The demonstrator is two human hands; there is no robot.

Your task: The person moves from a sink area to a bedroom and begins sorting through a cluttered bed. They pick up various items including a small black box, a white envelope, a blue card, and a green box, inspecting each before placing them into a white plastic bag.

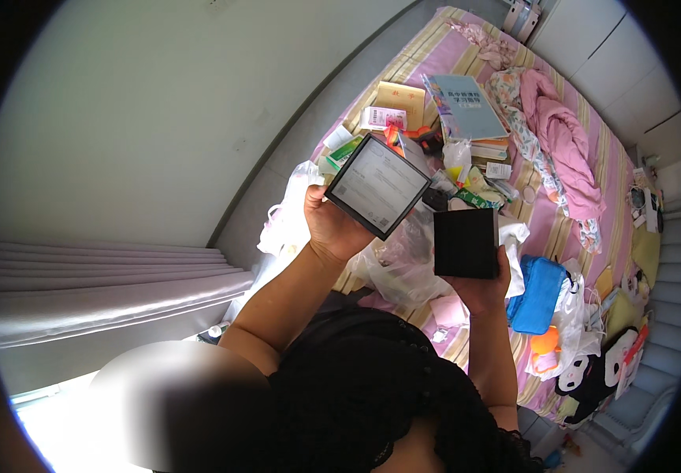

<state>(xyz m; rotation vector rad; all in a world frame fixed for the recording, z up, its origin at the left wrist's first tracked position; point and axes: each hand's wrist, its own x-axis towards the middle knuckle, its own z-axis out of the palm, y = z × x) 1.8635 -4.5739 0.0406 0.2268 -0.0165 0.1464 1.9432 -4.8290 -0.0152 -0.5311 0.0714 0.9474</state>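
Above bedding (423,59), left hand (336,230) grips labelled box (377,185); right hand (484,292), black box (467,243).

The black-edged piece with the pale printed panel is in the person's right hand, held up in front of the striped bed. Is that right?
Not quite: it is the wrong hand. The head view shows the black-edged piece in the left hand, held up in front of the striped bed; the right hand holds a plain black piece.
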